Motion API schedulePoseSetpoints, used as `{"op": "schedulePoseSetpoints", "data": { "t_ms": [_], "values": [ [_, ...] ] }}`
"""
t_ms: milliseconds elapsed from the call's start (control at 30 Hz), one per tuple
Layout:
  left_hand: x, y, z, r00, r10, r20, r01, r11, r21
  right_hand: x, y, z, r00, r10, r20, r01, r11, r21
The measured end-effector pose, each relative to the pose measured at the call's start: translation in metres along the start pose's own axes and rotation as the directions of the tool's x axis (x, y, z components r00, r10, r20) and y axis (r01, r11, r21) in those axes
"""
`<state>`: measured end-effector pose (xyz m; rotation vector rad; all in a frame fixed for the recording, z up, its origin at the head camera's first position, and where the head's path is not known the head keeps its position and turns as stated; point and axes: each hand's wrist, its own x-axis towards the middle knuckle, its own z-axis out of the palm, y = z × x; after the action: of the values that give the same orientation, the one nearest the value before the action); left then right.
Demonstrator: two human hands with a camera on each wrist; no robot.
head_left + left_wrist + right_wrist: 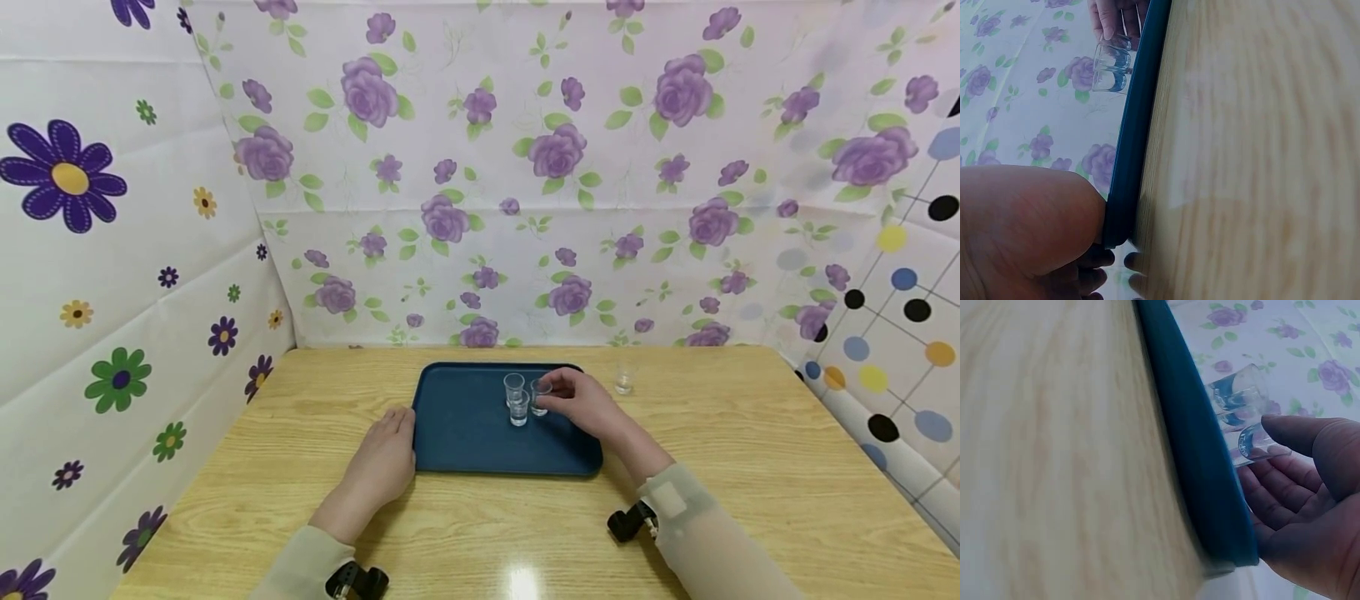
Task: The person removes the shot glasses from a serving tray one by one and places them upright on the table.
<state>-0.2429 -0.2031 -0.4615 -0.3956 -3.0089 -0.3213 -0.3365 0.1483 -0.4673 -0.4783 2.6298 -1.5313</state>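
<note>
My right hand (581, 402) pinches a small clear shot glass (539, 408) between thumb and fingers, at the right of the group on a dark blue tray (465, 446). Just left of it, two more shot glasses stand upright close together, a rear glass (513, 383) and a front glass (518, 414). In the right wrist view the thumb (1300, 432) lies at the held glass's rim, with the fingers on its far side. My left hand (390, 454) rests against the tray's left edge, its fingers lying along the side. The left wrist view shows that palm beside the tray rim (1132, 150).
Another clear shot glass (624, 382) stands on the wooden table (712, 417), beyond the tray's right side. Flowered cloth (465, 167) hangs behind the table, with patterned sheets to the left and right.
</note>
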Motion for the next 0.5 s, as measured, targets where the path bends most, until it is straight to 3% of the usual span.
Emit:
{"op": "schedulePoseSetpoints", "data": {
  "t_ms": [500],
  "values": [
    [0.000, 0.002, -0.003, 1.000, -0.012, 0.013, 0.012, 1.000, -0.006, -0.019, -0.015, -0.037, 0.998, 0.019, -0.061, -0.018, 1.000, 0.026]
  ]
}}
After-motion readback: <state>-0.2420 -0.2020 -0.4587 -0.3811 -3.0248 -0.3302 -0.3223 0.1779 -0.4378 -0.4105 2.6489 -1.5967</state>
